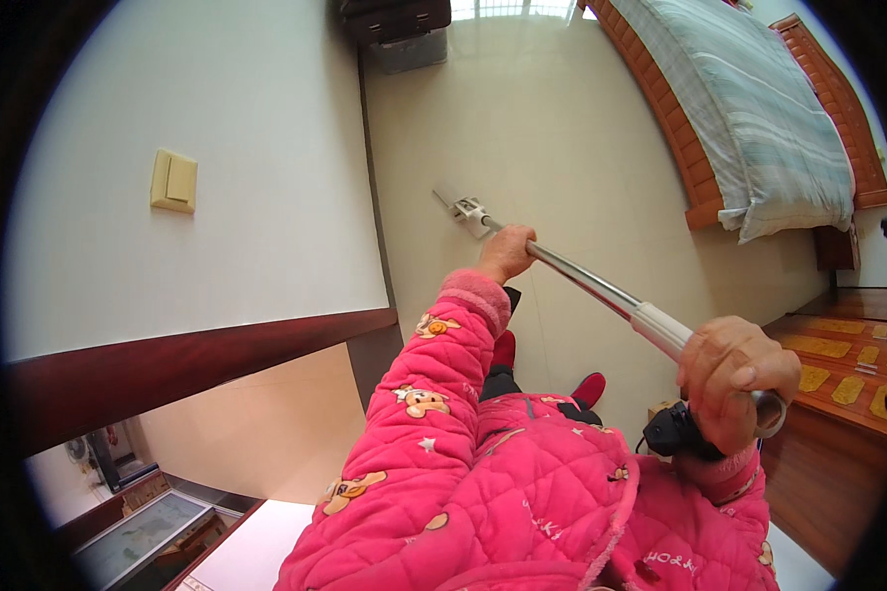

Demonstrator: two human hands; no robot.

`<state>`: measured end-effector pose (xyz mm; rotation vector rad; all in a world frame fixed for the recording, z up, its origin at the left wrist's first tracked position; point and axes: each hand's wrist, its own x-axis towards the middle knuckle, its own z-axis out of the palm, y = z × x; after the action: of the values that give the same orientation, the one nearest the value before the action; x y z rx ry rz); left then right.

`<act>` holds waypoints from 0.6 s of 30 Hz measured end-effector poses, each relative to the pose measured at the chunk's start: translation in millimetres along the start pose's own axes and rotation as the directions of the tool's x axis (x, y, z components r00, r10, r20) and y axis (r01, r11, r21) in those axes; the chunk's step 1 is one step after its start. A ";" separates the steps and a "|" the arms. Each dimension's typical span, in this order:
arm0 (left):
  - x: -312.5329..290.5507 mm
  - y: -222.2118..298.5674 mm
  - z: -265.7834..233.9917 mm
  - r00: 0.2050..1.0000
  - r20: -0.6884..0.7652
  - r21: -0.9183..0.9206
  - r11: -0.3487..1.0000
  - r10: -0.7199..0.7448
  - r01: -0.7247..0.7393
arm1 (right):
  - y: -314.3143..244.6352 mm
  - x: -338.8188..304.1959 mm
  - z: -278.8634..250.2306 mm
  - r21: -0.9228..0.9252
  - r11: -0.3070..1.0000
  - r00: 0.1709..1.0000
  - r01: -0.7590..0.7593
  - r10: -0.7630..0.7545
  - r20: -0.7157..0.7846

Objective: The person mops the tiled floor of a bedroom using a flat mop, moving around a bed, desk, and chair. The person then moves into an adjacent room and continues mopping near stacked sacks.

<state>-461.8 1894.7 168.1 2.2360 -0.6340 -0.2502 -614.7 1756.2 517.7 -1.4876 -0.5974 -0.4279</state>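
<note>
A mop (589, 283) with a shiny metal pole slants across the view, from far left down to near right. My left hand (508, 253) is wrapped round the pole's lower part, just above the mop head. Higher up, my right hand (736, 379) grips the white plastic handle (660, 330) close to its open ring end. The flat mop head (470, 214) lies on the pale tiled floor (562, 167), not far from the wall. A black device (672, 430) is strapped at my right wrist. My sleeves are pink and quilted.
On the left stands a white wall with a cream switch (173, 181) and a dark red door frame (207, 369). A bed (749, 108) with a wooden frame fills the far right. Dark stacked boxes (404, 30) sit at the far wall. A patterned wooden cabinet (838, 360) is at right.
</note>
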 end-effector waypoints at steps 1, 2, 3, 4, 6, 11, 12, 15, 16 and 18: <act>-5.0 -5.1 -5.2 0.999 -0.039 -0.003 1.000 0.005 -0.005 | 1.0 3.4 5.1 0.010 1.000 1.000 -0.008 0.008 0.030; -13.4 -8.6 -8.4 0.998 -0.063 -0.010 1.000 -0.015 0.015 | 1.0 5.2 10.2 0.040 0.999 0.999 -0.016 0.014 0.049; -19.3 -12.5 -12.1 0.997 -0.076 -0.018 0.999 -0.034 0.032 | 0.5 3.5 16.7 0.066 0.997 0.999 -0.044 0.044 0.007; -22.4 -16.6 -15.9 0.997 -0.069 -0.006 0.999 -0.032 0.032 | -0.2 2.8 21.0 0.033 0.997 0.998 -0.069 0.069 0.004; -27.7 -22.8 -19.8 0.998 -0.048 0.006 1.000 -0.029 0.030 | -3.9 -1.2 26.5 0.006 0.990 0.989 -0.144 0.144 0.019; -54.2 -19.3 -7.8 0.998 -0.056 0.002 1.000 0.017 -0.017 | -19.5 -17.6 29.6 -0.043 0.991 0.988 -0.127 0.131 0.084; -61.3 -13.9 -4.3 0.998 -0.062 0.005 1.000 0.012 -0.012 | -26.0 -22.7 25.6 -0.038 0.991 0.986 -0.128 0.131 0.100; -92.7 14.1 9.8 0.998 -0.050 0.001 0.999 0.033 -0.033 | -47.1 -41.6 12.4 0.059 0.991 0.990 -0.122 0.117 0.082; -102.9 21.3 11.9 0.999 -0.026 0.011 1.000 0.029 -0.029 | -53.6 -49.5 6.3 0.058 0.990 0.989 -0.130 0.125 0.078; -120.1 36.6 14.2 0.995 0.094 0.059 0.998 0.027 -0.033 | -71.5 -67.2 -11.9 0.111 0.975 0.980 -0.191 0.182 0.080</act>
<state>-583.2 1926.9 183.0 2.2818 -0.7329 -0.3252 -709.8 1734.2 533.5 -1.4343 -0.5228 -0.1922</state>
